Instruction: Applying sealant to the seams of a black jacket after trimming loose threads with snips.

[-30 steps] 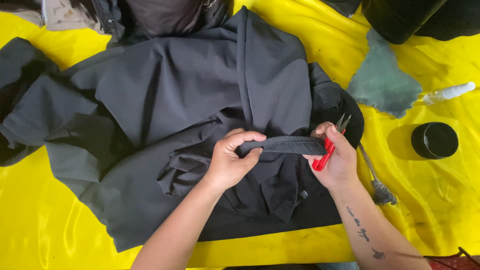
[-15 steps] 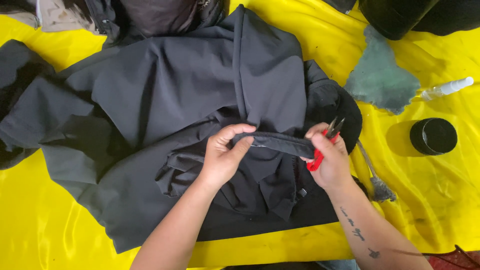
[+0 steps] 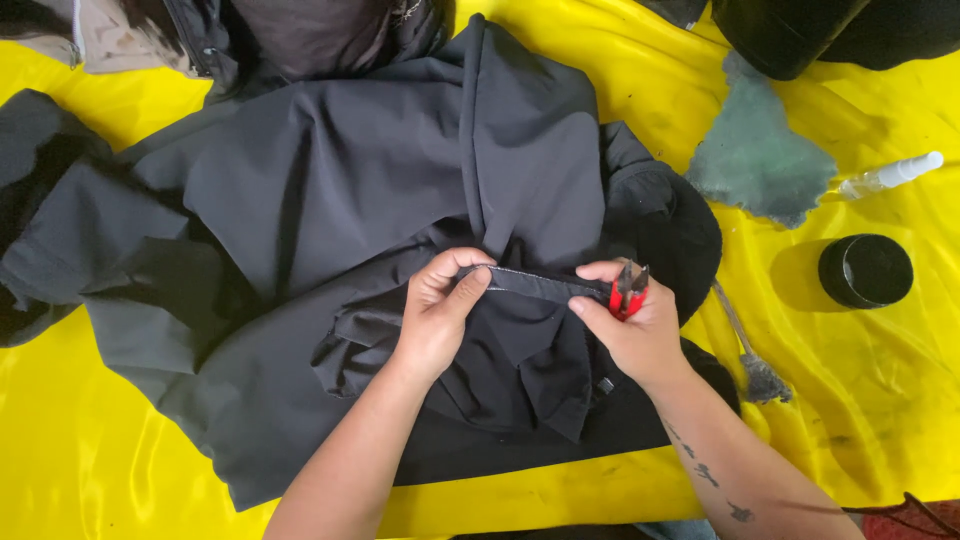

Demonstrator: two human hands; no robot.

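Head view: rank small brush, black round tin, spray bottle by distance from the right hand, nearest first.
From the right hand:
1. Small brush, just right of the hand, on the yellow sheet.
2. Black round tin, farther right.
3. Spray bottle, farthest, up right near the green rag.

- Two hands: the left hand [image 3: 435, 320] and the right hand [image 3: 635, 330], both at centre frame.
- One large dark grey jacket [image 3: 330, 200], spread across the middle of the frame.
- One pair of red-handled snips [image 3: 628, 292], right of centre.
- One round black jar [image 3: 866, 270], at the right edge.
- One small clear spray bottle [image 3: 890, 175], upper right.
- One grey-green rag [image 3: 760, 160], upper right.
- One small brush [image 3: 755, 365] with a dark tuft, lower right of centre.
- One yellow sheet [image 3: 880, 420], covering the table.
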